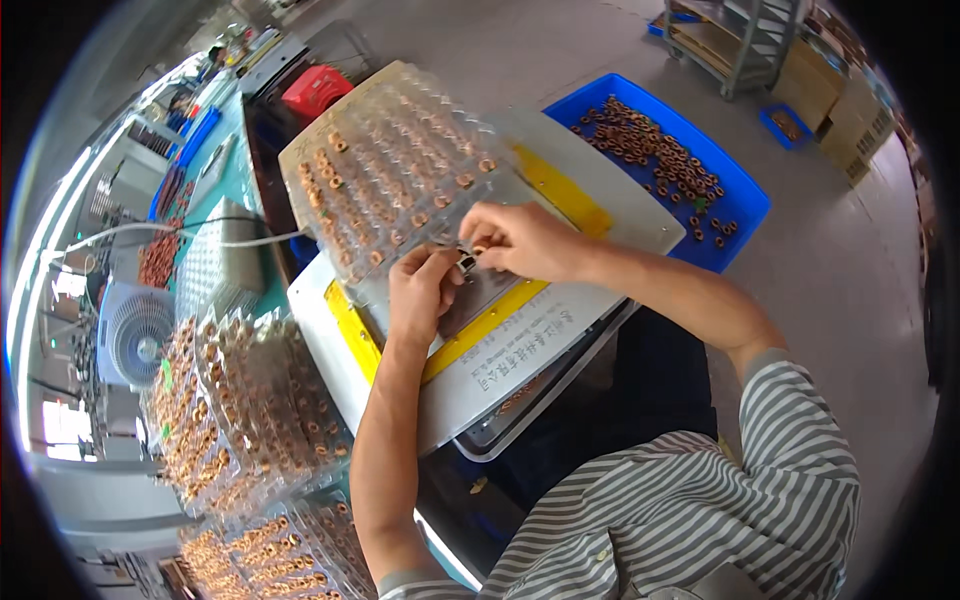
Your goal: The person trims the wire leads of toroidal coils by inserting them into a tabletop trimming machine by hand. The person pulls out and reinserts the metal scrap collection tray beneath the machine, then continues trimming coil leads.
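Note:
My left hand (418, 287) and my right hand (527, 242) meet over the white work board (500, 355) with yellow strips. The right fingers are closed in a pinch on a small copper-coloured ring (480, 250). Between the two hands is a small dark, shiny piece (466, 263), touching the left fingertips, which are pinched together; its kind is too small to make out. Just beyond my hands lies a clear plastic blister tray (400, 150) with rows of copper rings in its pockets, partly over the board.
At the right stands a blue bin (735, 205) of loose copper rings. Stacked filled trays (250, 400) rise at the left, near a fan (135, 335) and a green bench (230, 165). A red object (316, 90) sits behind the tray. A metal rack (745, 50) stands farther off.

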Demonstrator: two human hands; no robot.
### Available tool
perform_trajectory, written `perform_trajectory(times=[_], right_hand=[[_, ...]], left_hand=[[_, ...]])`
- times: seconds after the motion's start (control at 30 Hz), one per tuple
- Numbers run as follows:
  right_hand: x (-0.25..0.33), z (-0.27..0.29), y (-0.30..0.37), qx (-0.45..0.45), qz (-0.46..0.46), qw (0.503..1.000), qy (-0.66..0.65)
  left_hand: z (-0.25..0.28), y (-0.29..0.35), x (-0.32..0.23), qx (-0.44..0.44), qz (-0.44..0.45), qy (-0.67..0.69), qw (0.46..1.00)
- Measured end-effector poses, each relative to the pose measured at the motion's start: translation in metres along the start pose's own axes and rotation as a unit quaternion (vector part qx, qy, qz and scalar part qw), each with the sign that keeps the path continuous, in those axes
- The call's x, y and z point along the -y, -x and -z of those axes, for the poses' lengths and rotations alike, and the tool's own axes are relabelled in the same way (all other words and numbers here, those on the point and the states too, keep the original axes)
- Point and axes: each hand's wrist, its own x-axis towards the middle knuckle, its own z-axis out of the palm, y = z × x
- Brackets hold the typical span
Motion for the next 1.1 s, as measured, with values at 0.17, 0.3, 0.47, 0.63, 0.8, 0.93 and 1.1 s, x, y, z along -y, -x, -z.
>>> perform_trajectory(times=[0.17,0.3,0.47,0.63,0.8,0.93,1.1], right_hand=[[0.015,0.011,-0.008,0.046,-0.09,0.995,-0.01],[0.018,0.002,-0.024,0.052,-0.103,0.993,0.031],[0.014,-0.012,-0.038,0.054,-0.115,0.986,0.109],[0.017,-0.018,-0.045,0.046,-0.099,0.981,0.163],[0.021,-0.021,-0.048,0.043,-0.107,0.977,0.182],[0.02,-0.023,-0.049,0.04,-0.083,0.977,0.193],[0.015,-0.023,-0.049,0.04,-0.049,0.97,0.236]], left_hand=[[0.015,-0.002,-0.008,-0.075,-0.152,0.038,0.985],[0.031,-0.002,-0.01,-0.141,-0.203,0.037,0.968],[0.034,-0.003,-0.004,-0.126,-0.212,-0.002,0.969],[0.035,-0.005,-0.003,-0.122,-0.218,-0.001,0.968],[0.037,-0.005,-0.004,-0.117,-0.209,0.003,0.971],[0.04,-0.007,-0.002,-0.115,-0.22,-0.015,0.968],[0.037,-0.006,-0.004,-0.111,-0.226,-0.031,0.967]])
